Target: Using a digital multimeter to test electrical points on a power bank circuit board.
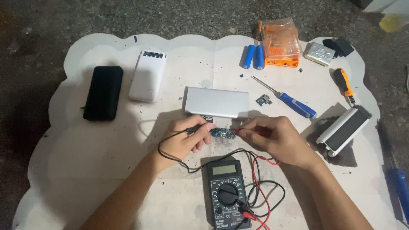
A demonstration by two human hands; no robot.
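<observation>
At frame centre, the left hand pinches a black probe and the right hand a red probe — fingers clamped on each — tips meeting a small circuit board: light, stiff, likely fragile — best held by its edges.

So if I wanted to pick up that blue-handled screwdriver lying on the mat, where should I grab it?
Probably by the blue handle, from above. The blue-handled screwdriver lies flat and slanted, its thin metal shaft pointing up-left toward the blue batteries. The handle is its thickest part and has bare mat on both sides.
</observation>
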